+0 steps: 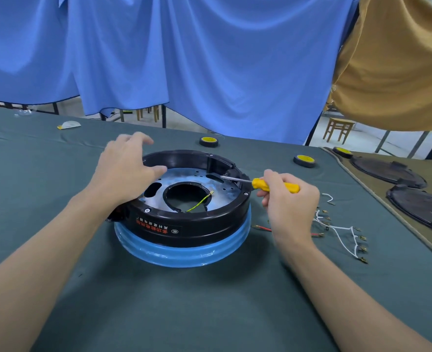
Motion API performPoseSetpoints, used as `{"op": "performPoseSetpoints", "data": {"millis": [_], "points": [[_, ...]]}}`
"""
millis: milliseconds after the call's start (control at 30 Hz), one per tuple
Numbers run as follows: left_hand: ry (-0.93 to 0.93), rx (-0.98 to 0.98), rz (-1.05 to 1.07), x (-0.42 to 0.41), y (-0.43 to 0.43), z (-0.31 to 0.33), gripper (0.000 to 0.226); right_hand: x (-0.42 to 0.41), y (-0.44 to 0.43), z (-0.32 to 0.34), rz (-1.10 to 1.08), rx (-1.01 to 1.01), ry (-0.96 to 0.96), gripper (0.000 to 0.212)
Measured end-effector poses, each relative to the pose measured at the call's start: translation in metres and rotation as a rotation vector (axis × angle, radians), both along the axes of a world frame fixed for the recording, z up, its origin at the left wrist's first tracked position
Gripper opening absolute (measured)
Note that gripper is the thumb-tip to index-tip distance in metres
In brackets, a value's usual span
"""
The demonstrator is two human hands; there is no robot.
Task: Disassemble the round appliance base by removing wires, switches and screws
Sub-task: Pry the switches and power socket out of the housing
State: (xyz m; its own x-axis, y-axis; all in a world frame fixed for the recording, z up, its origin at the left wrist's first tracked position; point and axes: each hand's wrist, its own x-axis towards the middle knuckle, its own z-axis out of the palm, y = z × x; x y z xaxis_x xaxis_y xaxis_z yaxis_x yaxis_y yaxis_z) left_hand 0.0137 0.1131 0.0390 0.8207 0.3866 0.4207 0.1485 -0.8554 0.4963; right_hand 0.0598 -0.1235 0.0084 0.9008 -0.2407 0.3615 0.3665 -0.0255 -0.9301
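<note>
Black plastic forms the upper ring of the round appliance base (184,228). We find it standing at the centre of the table (159,301), with its blue lower skirt (181,255) down on the dark green cloth and its open side facing up. This exposes the metal inner plate (184,175) and the rim screws to tools from above.

The left hand (126,168) lies on the near-left rim. Its fingers (138,138) are spread and relaxed rather than clenched, and the thumb reaches in over the plate. We judge this to be a bracing hold that keeps the base from turning under tool pressure.

The right hand (288,199) grips the yellow handle of a screwdriver (275,185), with the fingers (268,194) wrapped round it. The shaft lies nearly level and points left at a black fitting (232,174) inside the far-right rim. We cannot tell whether the tip is seated in a screw head.

One green-yellow wire (199,203) remains in the central opening, its terminal free.

A white wire harness (341,229) and a red lead (263,228) lie on the cloth to the right of the base, apart from it. We judge that wire removal is largely complete, with screws and the switch outstanding.

Two rolls of tape (209,141) (304,160) stand beyond the base. Dark round covers (387,171) lie at far right.
</note>
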Motion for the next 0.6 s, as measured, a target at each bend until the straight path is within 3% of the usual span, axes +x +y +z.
{"op": "performPoseSetpoints", "data": {"millis": [67,133,233,367,600], "points": [[-0.062,0.216,-0.096,-0.004,-0.005,0.006,0.027,-0.005,0.004,-0.006,-0.055,-0.049,-0.054,0.022],[0.080,0.375,-0.171,-0.004,-0.009,0.014,0.016,-0.008,0.006,-0.007,-0.090,-0.094,-0.110,0.019],[0.390,0.363,-0.286,0.003,-0.025,0.028,0.015,-0.009,0.006,-0.007,-0.096,-0.104,-0.183,0.029],[0.595,0.377,-0.377,0.018,-0.048,0.025,0.017,-0.008,0.005,-0.011,-0.090,-0.176,-0.262,0.032],[0.599,0.349,-0.333,0.030,-0.053,0.008,0.039,-0.008,0.004,-0.013,-0.053,-0.163,-0.289,0.032]]}}
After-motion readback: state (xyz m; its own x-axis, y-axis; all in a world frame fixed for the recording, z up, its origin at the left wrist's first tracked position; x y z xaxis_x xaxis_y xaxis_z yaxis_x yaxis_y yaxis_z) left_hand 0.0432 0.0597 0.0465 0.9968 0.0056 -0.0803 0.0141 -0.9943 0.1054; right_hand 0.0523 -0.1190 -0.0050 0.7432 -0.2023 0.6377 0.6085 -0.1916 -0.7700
